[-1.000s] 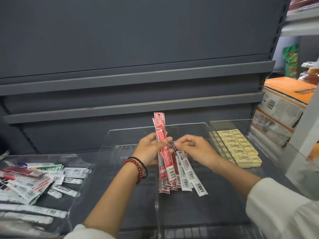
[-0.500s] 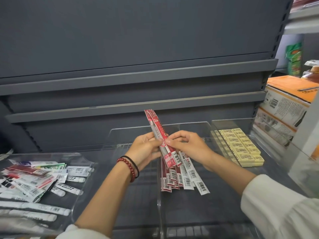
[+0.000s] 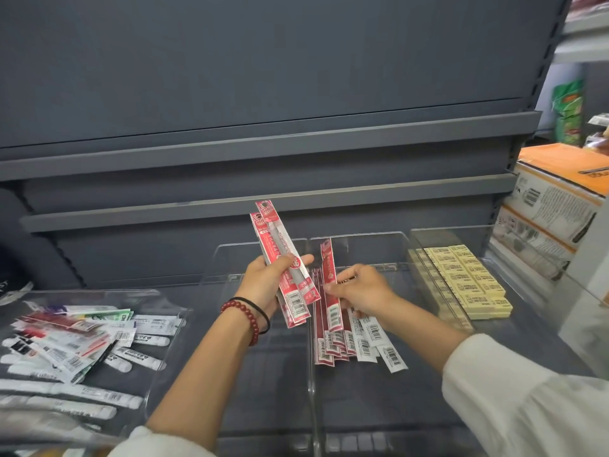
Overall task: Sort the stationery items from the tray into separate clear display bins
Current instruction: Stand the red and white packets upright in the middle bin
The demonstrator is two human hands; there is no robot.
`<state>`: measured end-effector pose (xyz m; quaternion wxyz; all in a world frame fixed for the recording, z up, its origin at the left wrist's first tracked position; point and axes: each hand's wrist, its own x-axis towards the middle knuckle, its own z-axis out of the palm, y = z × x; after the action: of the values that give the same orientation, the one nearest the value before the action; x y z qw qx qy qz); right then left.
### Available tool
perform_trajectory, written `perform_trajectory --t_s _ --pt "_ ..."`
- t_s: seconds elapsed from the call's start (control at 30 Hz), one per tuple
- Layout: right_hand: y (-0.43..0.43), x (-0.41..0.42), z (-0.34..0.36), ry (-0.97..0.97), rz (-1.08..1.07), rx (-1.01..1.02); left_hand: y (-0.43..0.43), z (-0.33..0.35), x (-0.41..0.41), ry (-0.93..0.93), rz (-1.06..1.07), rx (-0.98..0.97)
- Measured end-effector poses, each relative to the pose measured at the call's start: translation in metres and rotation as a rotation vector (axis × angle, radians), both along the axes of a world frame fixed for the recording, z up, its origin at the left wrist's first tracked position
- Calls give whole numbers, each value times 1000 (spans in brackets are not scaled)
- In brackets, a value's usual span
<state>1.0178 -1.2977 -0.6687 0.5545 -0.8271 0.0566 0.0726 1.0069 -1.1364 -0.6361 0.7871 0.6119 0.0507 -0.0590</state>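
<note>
Hands have drawn apart: left hand (image 3: 263,286) grips several red refill packets (image 3: 285,258) at ten o'clock from the bin pile (image 3: 333,341), right hand (image 3: 361,290) pinches a single packet (image 3: 329,275) above it; light, slippery, bendy, judged best held mid-length.

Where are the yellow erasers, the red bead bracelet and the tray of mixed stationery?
yellow erasers (image 3: 468,283): head view, top face of a middle eraser.
red bead bracelet (image 3: 245,319): head view, beads on the left wrist.
tray (image 3: 108,290): head view, its far clear rim.
</note>
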Motion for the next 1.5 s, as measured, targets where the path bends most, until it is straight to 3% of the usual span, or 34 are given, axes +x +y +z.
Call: perform_trajectory --t_s 0.33,0.47,0.73,0.93,1.1,1.33,1.5 --pt "8 2 -10 -33 96 -202 7 -4 -1 -13 11 1" --pt "8 5 1 -190 8 -51 10 -7 2 -10 56 77" --pt "15 -2 18 -264 133 113 9 -10 1 -44 -40 264" --pt "11 1 19 -215 100 178 8 -11 1 0 4 221" --pt "7 2 21 -240 73 238 4 -8 3 -7 78 344" --pt "-1 6 7 -205 47 120 0 0 3 111 154 190" --pt "-5 11 -9 -61 62 45 7 -6 5 53 162 324"
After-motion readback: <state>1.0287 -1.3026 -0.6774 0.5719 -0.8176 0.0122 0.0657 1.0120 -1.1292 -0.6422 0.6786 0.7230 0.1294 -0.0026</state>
